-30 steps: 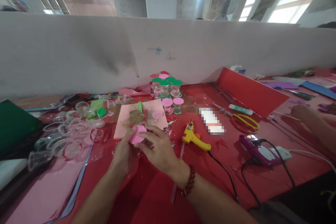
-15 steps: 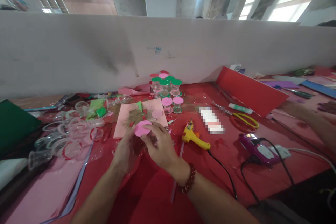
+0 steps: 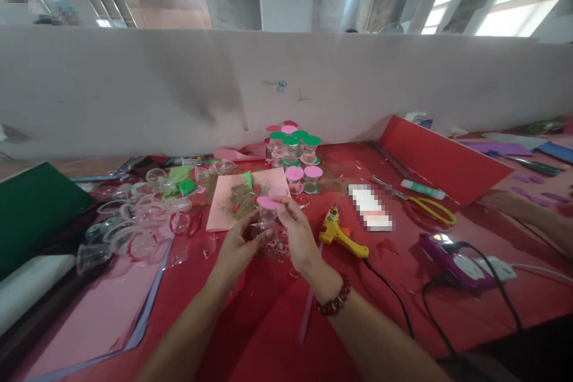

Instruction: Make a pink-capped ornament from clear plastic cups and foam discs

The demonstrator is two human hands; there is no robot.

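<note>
Between both hands is a clear plastic cup [image 3: 267,219] with a pink paper disc [image 3: 267,203] on its top. My left hand [image 3: 239,249] is closed around the lower part of the cup. With bent fingers, my right hand [image 3: 299,234] pinches the disc's right edge and the side of the cup. Just behind lies a pale pink board [image 3: 219,209] with brown sand and green and red scraps on it. Several finished-looking clear pieces capped with pink and green discs [image 3: 311,141] stand farther back.
A yellow glue gun [image 3: 342,239] lies right of my hands, its cord running forward. Beyond are yellow-handled scissors [image 3: 432,209], a glue stick [image 3: 423,188] and a purple power strip [image 3: 461,265]. Loose clear cups [image 3: 129,242] crowd the left. Another person's hand [image 3: 510,204] is at far right.
The pink disc, tilted toward me before, is now nearly level, and the clear cup under it shows. My hands have shifted slightly right and up in view. The whole view has swung a little left.
</note>
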